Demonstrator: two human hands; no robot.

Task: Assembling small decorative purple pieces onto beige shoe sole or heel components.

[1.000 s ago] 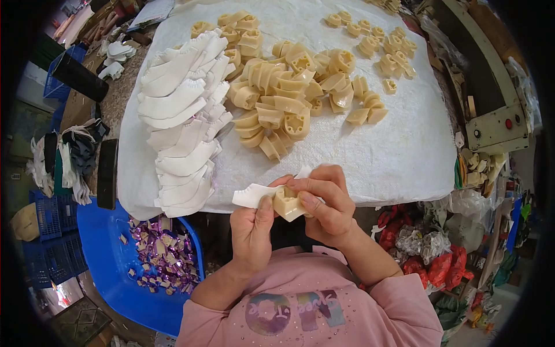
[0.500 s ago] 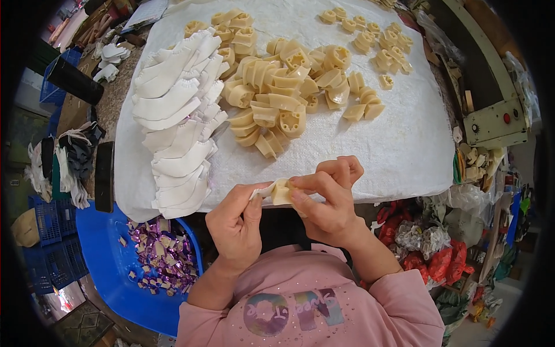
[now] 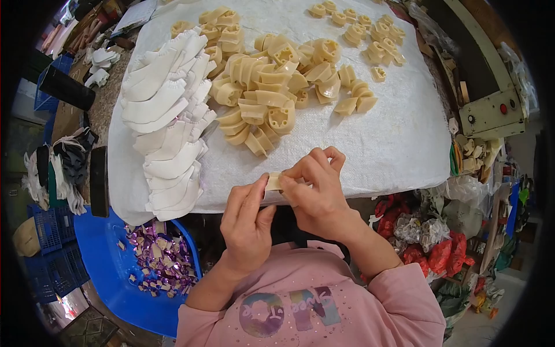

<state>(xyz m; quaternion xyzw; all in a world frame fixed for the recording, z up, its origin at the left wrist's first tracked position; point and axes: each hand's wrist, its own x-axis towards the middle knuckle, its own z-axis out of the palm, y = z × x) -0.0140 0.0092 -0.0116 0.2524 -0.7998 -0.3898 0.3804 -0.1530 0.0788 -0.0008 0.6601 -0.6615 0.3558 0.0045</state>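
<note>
Between my two hands, over the near edge of the table, is a small cream plastic block (image 3: 274, 182) that looks like a shoe heel. My right hand (image 3: 318, 191) pinches its right side with thumb and fingers. The fingertips of my left hand (image 3: 247, 222) press against its left side, and the left thumb stands a little away. Any white cover on the block is hard to make out. Ahead lies a pile of similar cream heels (image 3: 269, 87), some showing holes. Overlapping white curved pieces (image 3: 167, 124) like leather covers lie to its left.
A white woven sheet (image 3: 370, 150) covers the table, with smaller cream heels (image 3: 381, 43) at the far right. Below left stands a blue tub (image 3: 101, 248) holding shiny purple scraps (image 3: 162, 254). A dark phone-like slab (image 3: 99, 182) lies at the left edge. Red bags (image 3: 445, 254) sit lower right.
The white flap stretched from the block to my left fingers no longer shows. My left fingers have come against the block, the thumb lifting off. Both hands shifted slightly left in the picture.
</note>
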